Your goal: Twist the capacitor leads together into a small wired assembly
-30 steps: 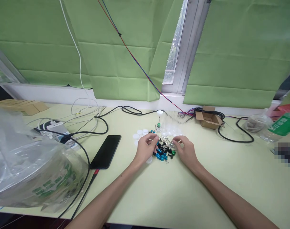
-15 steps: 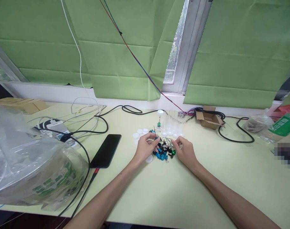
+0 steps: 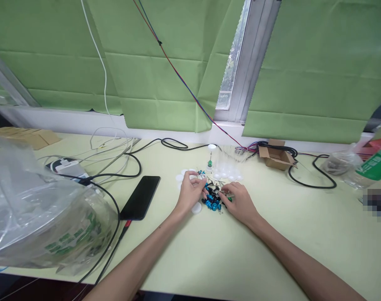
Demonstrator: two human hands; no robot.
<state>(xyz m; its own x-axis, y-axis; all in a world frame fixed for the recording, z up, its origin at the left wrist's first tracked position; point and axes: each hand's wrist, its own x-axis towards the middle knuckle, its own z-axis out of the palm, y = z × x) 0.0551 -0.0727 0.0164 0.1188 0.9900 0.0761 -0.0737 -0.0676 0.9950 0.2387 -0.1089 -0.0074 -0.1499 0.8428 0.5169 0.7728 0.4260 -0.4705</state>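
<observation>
My left hand (image 3: 190, 193) is closed in a pinch at the left edge of a pile of small parts, with a small blue-headed metal part (image 3: 206, 185) at its fingertips. The pile (image 3: 213, 204) mixes blue, black and green heads with thin metal pins. At its right side my right hand (image 3: 239, 200) reaches in, thumb and fingers apart, touching or just above the parts; its fingertips partly hide them. Behind the hands stands a clear tube (image 3: 210, 159) with a white cap and a green-headed part inside. White round caps (image 3: 196, 207) lie left of the pile.
Several clear tubes (image 3: 226, 167) stand behind the pile. A black phone (image 3: 140, 198) on a cable lies left, beside a large plastic bag (image 3: 46, 225). A small cardboard box (image 3: 276, 156) and black cables sit at the back right, near a green-labelled bottle (image 3: 372, 167).
My right hand has moved left and slightly down over the pile, its fingers spreading from a pinch. The left hand stays nearly in place; the upright pin above its fingers no longer shows.
</observation>
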